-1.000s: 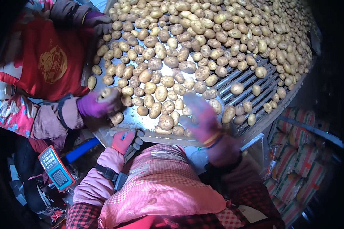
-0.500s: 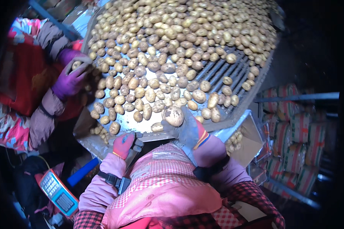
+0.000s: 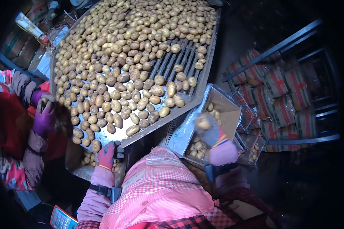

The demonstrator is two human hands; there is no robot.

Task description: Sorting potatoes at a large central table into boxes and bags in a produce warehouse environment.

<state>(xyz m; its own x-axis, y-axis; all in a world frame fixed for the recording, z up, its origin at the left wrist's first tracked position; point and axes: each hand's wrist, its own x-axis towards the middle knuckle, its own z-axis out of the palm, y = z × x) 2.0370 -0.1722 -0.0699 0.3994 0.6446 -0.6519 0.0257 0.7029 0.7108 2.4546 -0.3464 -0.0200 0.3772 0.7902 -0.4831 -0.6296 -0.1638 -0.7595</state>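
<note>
My right hand (image 3: 213, 134), in a grey and pink glove, is closed around a potato (image 3: 202, 122). It hovers above a cardboard box (image 3: 230, 111) lined with plastic, in which several potatoes lie; motion blurs the hand. Beside the front edge of the sorting table (image 3: 160, 123), my left hand (image 3: 108, 155) rests in its pink and grey glove. Its fingers are loosely bent and slightly apart, with nothing visible in them. Many loose potatoes (image 3: 117, 120) cover the table, heaped toward the far side. Below my left hand, more potatoes (image 3: 88, 158) sit in a container, partly hidden.
At the left, a co-worker's purple-gloved hands (image 3: 44, 118) hold a potato. Dark slats (image 3: 172, 59) show in the table's right part. Filled bags (image 3: 273, 82) are stacked behind metal rails (image 3: 283, 45) at the right. A keypad device (image 3: 62, 218) lies at the lower left.
My right hand has carried the potato from the table's front edge rightward over the box. My left hand stays near the table edge. The whole view has turned toward the right.
</note>
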